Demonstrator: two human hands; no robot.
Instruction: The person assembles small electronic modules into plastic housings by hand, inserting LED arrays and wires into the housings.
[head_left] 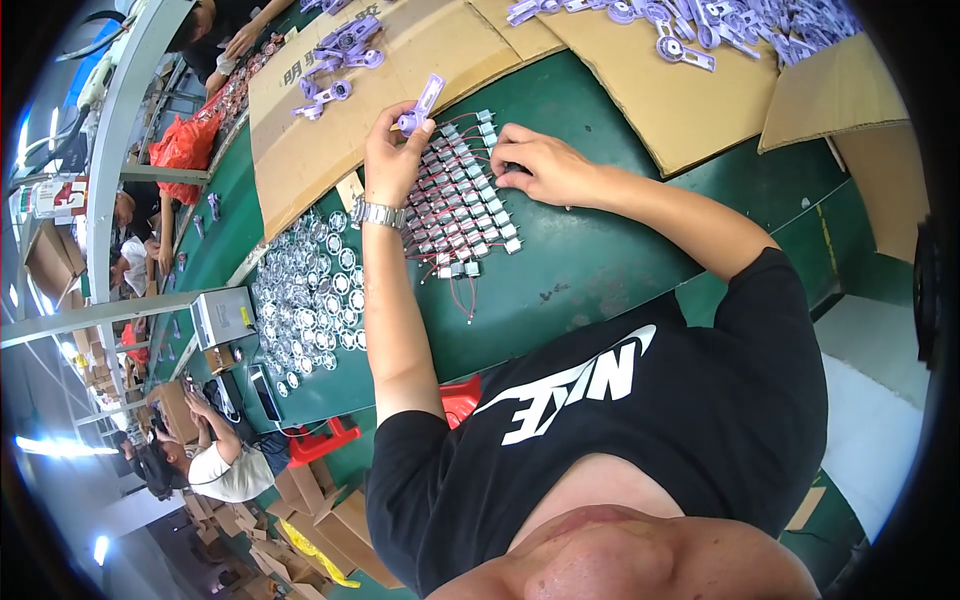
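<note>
My left hand (392,160), a watch on its wrist, pinches a light purple plastic housing (428,98) with a long slotted handle and a round end. The part is raised over the edge of a cardboard sheet. My right hand (540,168) is beside the upper right edge of a block of small silver motors (462,205) with red wires, set out in slanting rows on the green table. Its fingers are curled together around something small and dark, mostly hidden by them.
Clear round plastic pieces (315,300) lie heaped left of my left forearm. Cardboard sheets (640,95) at the back carry piles of purple housings (700,28). An open cardboard box (850,110) stands at right. A phone (264,392) lies at the near left. Other people work along the left.
</note>
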